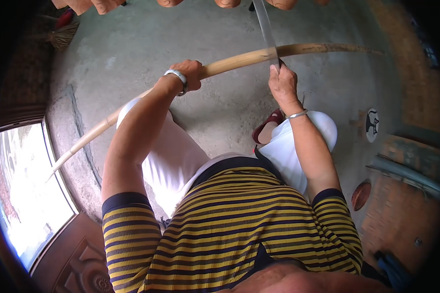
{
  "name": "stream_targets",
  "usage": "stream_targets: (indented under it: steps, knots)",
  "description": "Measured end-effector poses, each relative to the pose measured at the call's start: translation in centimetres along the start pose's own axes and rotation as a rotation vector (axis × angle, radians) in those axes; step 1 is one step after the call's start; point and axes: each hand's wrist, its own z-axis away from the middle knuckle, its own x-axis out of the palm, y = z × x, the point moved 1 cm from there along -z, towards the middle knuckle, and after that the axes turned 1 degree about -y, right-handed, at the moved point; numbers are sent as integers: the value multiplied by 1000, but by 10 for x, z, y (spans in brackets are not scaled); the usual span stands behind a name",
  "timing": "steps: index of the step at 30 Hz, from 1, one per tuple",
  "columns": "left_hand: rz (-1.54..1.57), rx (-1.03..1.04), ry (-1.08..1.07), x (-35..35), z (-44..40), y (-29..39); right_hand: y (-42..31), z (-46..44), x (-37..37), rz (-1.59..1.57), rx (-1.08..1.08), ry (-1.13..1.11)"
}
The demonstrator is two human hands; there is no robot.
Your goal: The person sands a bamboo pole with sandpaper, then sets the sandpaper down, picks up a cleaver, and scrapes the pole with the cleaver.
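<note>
A long, pale bamboo pole point(230, 63) runs across the view, from the bright doorway at lower left to a darker, tapering end at right. My left hand point(188, 74) is closed around its middle. My right hand point(283, 82) is closed on the near end of a long, flat metal blade point(265, 24). The blade crosses the pole just beyond my right fingers and points away from me. Whether it has cut into the pole, I cannot tell. My fingers hide the blade's handle, and its far tip leaves the top of the frame.
Concrete floor point(220, 105) lies beneath my knees and dark red shoe point(269, 124). An open doorway point(27, 190) is at left, a straw broom point(62, 36) at upper left. Terracotta-coloured rounded shapes point(227, 3) line the top. A cat picture point(372, 125) and a reddish-brown basket-like object point(361, 196) are at right.
</note>
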Motion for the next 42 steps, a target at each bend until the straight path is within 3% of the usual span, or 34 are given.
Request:
stream_targets:
  steps: [9,13,15,17,22,25,31,34,37,42]
  knots:
    - [-10,-4,36,2,-5,4,6,-3,15,104,79,-69]
    - [-18,-3,24,0,-5,6,3,1,16,48,-20,-80]
    - [-23,-4,31,0,-4,6,6,-3,6,-23,65,-89]
    - [-10,-4,48,2,-7,4,6,-7,-2,-46,43,27]
    - [-9,-21,53,2,-5,6,7,-11,8,78,24,-60]
    - [-18,-16,37,1,-5,8,10,-13,4,-5,8,-91]
    - [-4,-4,57,8,-10,1,13,-12,2,-52,69,0]
    - [-8,9,54,9,-13,0,4,-6,14,142,34,-53]
    - [-11,1,17,6,-11,3,1,-4,24,88,-53,-79]
    - [15,-4,29,7,-9,2,9,-12,7,36,17,3]
